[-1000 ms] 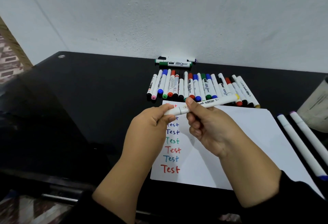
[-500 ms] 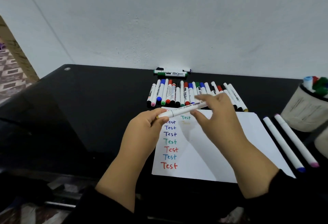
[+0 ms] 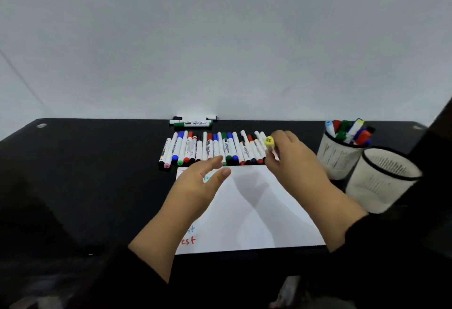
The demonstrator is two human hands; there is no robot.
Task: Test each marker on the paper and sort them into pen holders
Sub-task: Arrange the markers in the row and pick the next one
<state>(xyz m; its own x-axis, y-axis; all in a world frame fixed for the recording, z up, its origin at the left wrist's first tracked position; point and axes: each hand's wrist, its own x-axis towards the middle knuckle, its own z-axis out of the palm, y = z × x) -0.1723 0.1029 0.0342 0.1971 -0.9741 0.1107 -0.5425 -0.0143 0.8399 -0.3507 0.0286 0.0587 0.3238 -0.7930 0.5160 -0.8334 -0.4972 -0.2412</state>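
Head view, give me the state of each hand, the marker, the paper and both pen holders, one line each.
Left hand: open, hovering over paper.
Right hand: grips yellow marker.
Yellow marker: capped.
Paper: flat, partly written on.
Far pen holder: holds markers.
Near pen holder: contents not visible.

Yellow-capped marker (image 3: 269, 144) upright in right hand (image 3: 291, 159). Row of markers (image 3: 210, 148) behind white paper (image 3: 254, 208). Two holders: far holder (image 3: 338, 159) w/ markers, near holder (image 3: 381, 181).
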